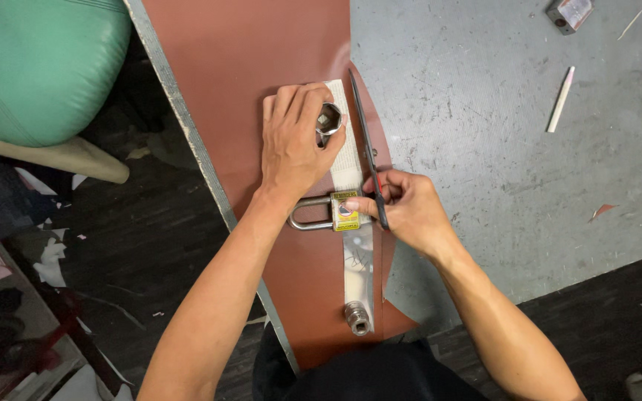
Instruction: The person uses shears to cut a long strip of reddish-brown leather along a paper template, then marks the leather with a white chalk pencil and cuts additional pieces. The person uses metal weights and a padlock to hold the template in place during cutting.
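Free room vs. obstacles, head view. Grey worktop (484,171) to the right of the brown sheet (247,67) lies mostly bare: open path for a hand, w/ only a white stick (560,99) and a small grey block (570,12) near the far right, plus a red scrap (602,211). Centre strip is crowded: left hand (295,141) presses a hex socket (329,119) on the white template (348,152); padlock (326,213) and a second socket (357,318) sit close behind; right hand (404,208) w/ scissors (367,145) blocks the sheet's right edge. Far part of the sheet is open. Left of the worktop edge: green cushion (39,67).

Right hand (409,209) gripping scissors (368,148)
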